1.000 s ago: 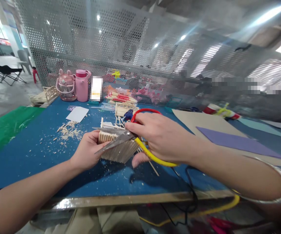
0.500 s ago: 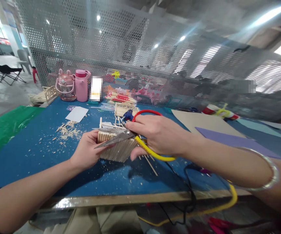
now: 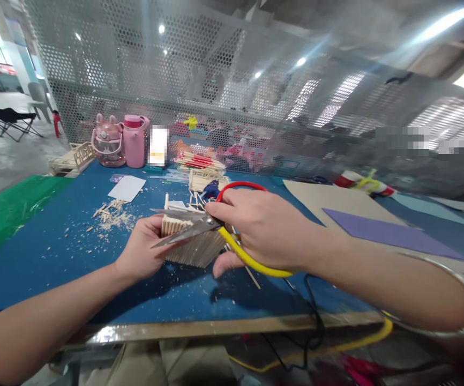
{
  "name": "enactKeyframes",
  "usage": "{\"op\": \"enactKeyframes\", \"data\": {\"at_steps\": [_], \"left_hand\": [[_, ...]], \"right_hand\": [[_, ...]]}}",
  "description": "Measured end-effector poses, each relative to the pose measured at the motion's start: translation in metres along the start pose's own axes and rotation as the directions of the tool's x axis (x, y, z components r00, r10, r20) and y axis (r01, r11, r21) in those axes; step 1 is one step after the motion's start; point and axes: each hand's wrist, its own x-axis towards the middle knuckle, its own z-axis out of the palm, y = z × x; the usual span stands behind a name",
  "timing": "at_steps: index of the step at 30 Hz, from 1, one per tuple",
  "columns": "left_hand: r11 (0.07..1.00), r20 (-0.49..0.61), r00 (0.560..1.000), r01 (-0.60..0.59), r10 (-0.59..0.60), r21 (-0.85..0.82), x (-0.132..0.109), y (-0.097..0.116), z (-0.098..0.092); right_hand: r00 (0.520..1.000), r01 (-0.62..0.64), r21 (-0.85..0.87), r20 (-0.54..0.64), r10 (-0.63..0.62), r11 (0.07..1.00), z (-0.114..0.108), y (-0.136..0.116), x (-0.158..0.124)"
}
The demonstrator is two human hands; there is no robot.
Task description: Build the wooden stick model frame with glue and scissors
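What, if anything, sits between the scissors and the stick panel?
Nothing visible. The right hand holds the scissors, blades open right at the stick panel. The left hand grips the panel's left end, close under the lower blade.

The left grip (image 3: 146, 246) closes around a panel of wooden sticks (image 3: 197, 251), held tilted just above the blue desk (image 3: 55, 252). The right grip (image 3: 264, 228), at 3 o'clock from it, is wrapped around the red and yellow handles of the scissors (image 3: 187, 229). The blades stand apart at the upper edge of the panel. Wooden crumbs (image 3: 113, 217) lie at 10 o'clock from the panel, two pink bottles (image 3: 134, 140) stand farther at 11 o'clock, and a purple sheet (image 3: 388, 233) lies at 3 o'clock.
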Motion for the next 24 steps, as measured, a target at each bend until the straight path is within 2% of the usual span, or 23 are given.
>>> {"op": "enactKeyframes", "data": {"at_steps": [12,18,24], "left_hand": [[0.999,0.021,1.0,-0.007,0.007,0.032,0.001,0.0,-0.002],[0.999,0.003,0.999,0.038,-0.038,-0.004,0.002,-0.002,-0.002],[1.0,0.002,1.0,0.022,-0.022,-0.004,0.001,-0.001,-0.001]], "right_hand": [[0.998,0.065,0.024,-0.02,-0.064,0.998,0.005,0.007,0.003],[0.998,0.054,0.003,-0.019,-0.054,0.999,0.011,0.014,-0.003],[1.0,0.009,-0.061,-0.027,-0.011,0.998,0.006,0.002,-0.003]]}}
